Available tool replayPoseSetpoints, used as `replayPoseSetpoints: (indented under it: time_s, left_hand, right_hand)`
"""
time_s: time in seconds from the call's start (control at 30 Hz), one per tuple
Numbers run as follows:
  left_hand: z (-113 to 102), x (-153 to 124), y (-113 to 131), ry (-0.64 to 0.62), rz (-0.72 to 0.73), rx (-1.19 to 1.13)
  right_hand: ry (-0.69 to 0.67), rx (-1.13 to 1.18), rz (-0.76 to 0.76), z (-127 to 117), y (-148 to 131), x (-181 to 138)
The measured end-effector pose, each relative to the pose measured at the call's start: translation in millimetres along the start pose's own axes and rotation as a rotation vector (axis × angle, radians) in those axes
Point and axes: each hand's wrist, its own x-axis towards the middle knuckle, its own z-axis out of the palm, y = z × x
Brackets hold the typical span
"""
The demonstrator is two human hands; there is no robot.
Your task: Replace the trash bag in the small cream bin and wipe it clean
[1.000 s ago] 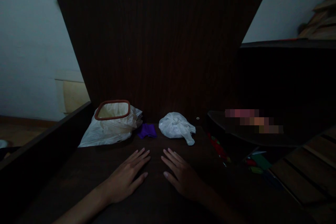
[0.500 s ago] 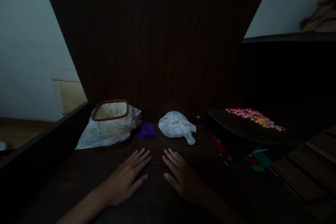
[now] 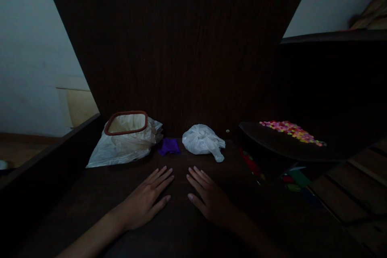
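My left hand (image 3: pixel 145 201) and my right hand (image 3: pixel 208 199) lie flat, palms down, on a dark wooden table (image 3: pixel 90 201), fingers stretched out and apart, holding nothing. Just beyond the fingertips sits a knotted white plastic bag (image 3: pixel 202 143). A small purple cloth (image 3: pixel 169 146) lies to its left. Further left stands a container with a reddish-brown rim (image 3: pixel 125 121), lined with a crumpled white plastic bag.
A tall dark wooden panel (image 3: pixel 181 48) rises behind the table. At the right a dark tray (image 3: pixel 272 141) carries several small pink and yellow pieces (image 3: pixel 290 130). Red and green items (image 3: pixel 290 179) lie below it. A dark rail (image 3: pixel 45 157) borders the left.
Both hands stay flat in place. The view has tilted down slightly, so everything sits a little higher in the frame.
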Motion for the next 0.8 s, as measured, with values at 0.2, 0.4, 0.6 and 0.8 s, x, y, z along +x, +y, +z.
replayPoseSetpoints:
  time_s: [0.2, 0.4, 0.6, 0.8]
  left_hand:
    - [-0.5, -0.4, 0.1, 0.024, 0.016, -0.021]
    - [-3.3, 1.3, 2.2, -0.051, -0.024, 0.006]
    - [-1.1, -0.2, 0.7, -0.013, -0.008, 0.008]
    - [-2.9, -0.1, 2.4, -0.019, -0.009, 0.000]
  right_hand:
    - [0.025, 0.005, -0.019, 3.3, 2.5, -0.8]
    - [-0.027, -0.007, 0.008, -0.4, -1.0, 0.4]
    - [-0.018, -0.007, 0.008, -1.4, -2.0, -0.2]
    - [0.011, -0.014, -0.005, 0.5, -0.7, -0.7]
